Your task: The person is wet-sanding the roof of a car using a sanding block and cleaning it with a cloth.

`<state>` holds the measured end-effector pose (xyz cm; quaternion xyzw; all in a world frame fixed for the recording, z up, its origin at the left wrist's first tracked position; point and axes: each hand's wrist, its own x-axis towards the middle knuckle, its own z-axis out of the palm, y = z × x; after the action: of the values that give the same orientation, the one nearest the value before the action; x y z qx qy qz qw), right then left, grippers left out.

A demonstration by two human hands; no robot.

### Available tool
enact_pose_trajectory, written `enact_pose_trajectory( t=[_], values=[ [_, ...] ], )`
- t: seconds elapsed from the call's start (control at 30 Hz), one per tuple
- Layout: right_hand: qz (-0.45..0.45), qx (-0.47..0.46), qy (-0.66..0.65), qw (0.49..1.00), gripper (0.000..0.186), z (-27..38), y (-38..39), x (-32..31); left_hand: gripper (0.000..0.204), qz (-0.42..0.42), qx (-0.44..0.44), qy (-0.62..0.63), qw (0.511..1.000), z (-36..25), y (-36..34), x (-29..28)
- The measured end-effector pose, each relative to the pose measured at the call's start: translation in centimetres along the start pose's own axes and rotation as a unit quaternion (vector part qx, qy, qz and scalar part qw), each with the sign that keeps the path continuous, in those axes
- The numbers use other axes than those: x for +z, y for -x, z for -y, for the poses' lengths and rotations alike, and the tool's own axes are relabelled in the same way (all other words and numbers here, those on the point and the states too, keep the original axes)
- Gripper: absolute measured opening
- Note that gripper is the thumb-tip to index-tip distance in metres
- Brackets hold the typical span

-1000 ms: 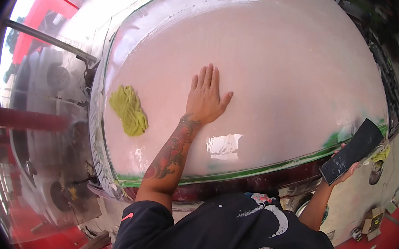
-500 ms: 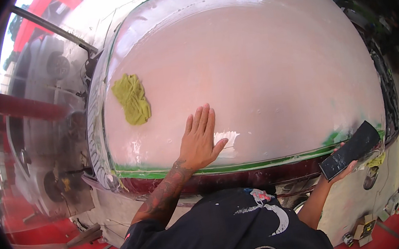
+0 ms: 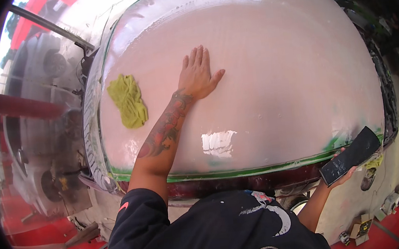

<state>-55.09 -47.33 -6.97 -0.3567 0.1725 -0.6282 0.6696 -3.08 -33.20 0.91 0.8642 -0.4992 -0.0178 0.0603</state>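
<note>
A car roof (image 3: pixel 271 68) coated in smooth pale pink filler or primer spreads before me, looking wet in places, with green showing along its near edge. My left hand (image 3: pixel 198 76) lies flat near the roof's middle, fingers pointing away and thumb spread to the right. At the near right corner, my right hand (image 3: pixel 345 176) grips a long black sanding block (image 3: pixel 351 156) from below; pale residue marks its face. The block hides most of that palm. A crumpled yellow-green cloth (image 3: pixel 128 102) rests on the roof to the left of my left forearm.
A silver car (image 3: pixel 38 117) stands at the left behind clear plastic sheeting, beside a red post (image 3: pixel 20 103). On the floor at the lower right are an open cardboard box (image 3: pixel 361 229) and other small items. Another yellow-green cloth (image 3: pixel 374 161) hangs near the right corner.
My left hand has slid away from me across the roof, from near the front edge to about the middle. My right hand and the sanding block have barely shifted.
</note>
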Motion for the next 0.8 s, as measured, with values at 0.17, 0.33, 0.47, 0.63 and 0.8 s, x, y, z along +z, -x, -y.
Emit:
enact_pose_trajectory(
  t=[0.17,0.33,0.47,0.63,0.8],
  values=[
    [-0.023,0.006,0.03,0.999,0.063,0.5,-0.1,1.7,0.086,-0.019,0.033,0.02,0.999,-0.9,5.1,-0.3],
    [-0.034,-0.009,0.092,0.995,0.061,0.5,-0.8,3.4,0.085,-0.026,0.046,0.034,0.998,-1.6,10.5,-0.6],
    [-0.095,0.04,0.121,0.987,0.057,1.1,-2.4,6.2,0.085,-0.02,0.051,0.049,0.997,-2.3,14.6,-1.0],
    [0.021,0.068,0.315,0.946,0.042,-0.1,-5.4,12.0,0.086,0.004,0.044,0.071,0.996,-3.7,19.3,-1.8],
    [0.383,-0.023,0.603,0.699,0.064,-4.5,-3.2,24.6,0.088,0.061,0.014,0.08,0.995,-4.6,24.4,-2.3]
  ],
)
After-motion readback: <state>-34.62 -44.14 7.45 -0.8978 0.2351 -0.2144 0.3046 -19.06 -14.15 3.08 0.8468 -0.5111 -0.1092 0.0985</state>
